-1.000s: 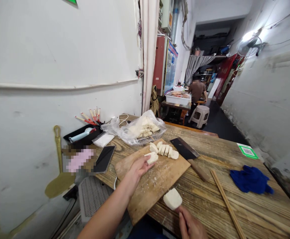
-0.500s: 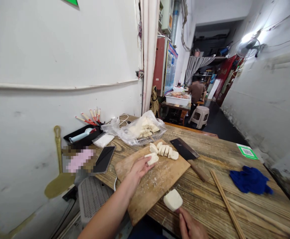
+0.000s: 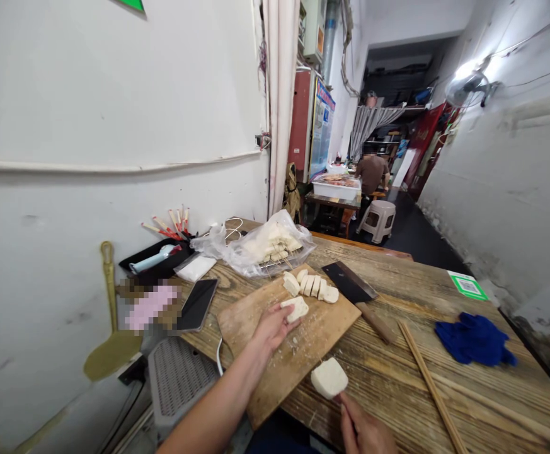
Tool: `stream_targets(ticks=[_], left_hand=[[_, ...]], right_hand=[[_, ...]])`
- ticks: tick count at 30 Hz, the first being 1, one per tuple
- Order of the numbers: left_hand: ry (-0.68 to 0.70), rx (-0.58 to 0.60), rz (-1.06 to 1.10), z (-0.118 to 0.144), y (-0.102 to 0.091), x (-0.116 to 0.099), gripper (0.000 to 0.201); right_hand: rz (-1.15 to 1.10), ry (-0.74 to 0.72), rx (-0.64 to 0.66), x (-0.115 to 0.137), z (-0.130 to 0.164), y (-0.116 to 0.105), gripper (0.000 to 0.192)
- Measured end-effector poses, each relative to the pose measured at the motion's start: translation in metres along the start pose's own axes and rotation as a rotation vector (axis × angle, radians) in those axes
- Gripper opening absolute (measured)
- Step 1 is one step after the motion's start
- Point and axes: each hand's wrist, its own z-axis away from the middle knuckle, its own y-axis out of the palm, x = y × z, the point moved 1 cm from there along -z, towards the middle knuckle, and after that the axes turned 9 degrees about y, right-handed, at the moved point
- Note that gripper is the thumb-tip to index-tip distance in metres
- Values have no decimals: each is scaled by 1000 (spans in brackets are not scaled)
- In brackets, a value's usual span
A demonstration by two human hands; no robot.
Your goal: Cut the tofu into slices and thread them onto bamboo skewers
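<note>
My left hand grips a white slice of soft pale food over the wooden cutting board. A row of several cut slices lies at the board's far end. My right hand, low at the frame's bottom, holds a thin skewer with a white block stuck on its tip, above the board's near right corner. A cleaver rests beside the board, its handle pointing toward me.
A plastic bag of skewered pieces lies behind the board. A phone, a black tray and red chopsticks sit at left. Bamboo sticks and a blue cloth lie at right. A person sits far back.
My left hand has drawn the slice a little nearer and to the right across the board. The right hand and its skewered block have barely moved.
</note>
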Motion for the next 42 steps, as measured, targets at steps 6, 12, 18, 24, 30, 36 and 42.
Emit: stream_targets(ticks=[6,12,18,24,30,36,42], left_hand=[[0,-17,-13,4,2,7,10],[-15,-26,-2,4,2,13,10],[-1,1,41,6,3,6,13],[-13,-5,77,9,8,-1,12],[-12,-61,68,11,10,1,9],[-22,-55,55,13,10,3,7],[-72,9,16,26,20,6,7]], right_hand=[[-7,43,5,5,-6,-2,41],[13,84,35,5,-8,3,42],[10,49,-2,6,-9,8,40],[-39,22,-12,8,-10,11,35],[-36,38,-54,7,-1,18,35],[-52,-5,-119,5,-2,17,36],[12,-56,-173,10,-12,12,34]])
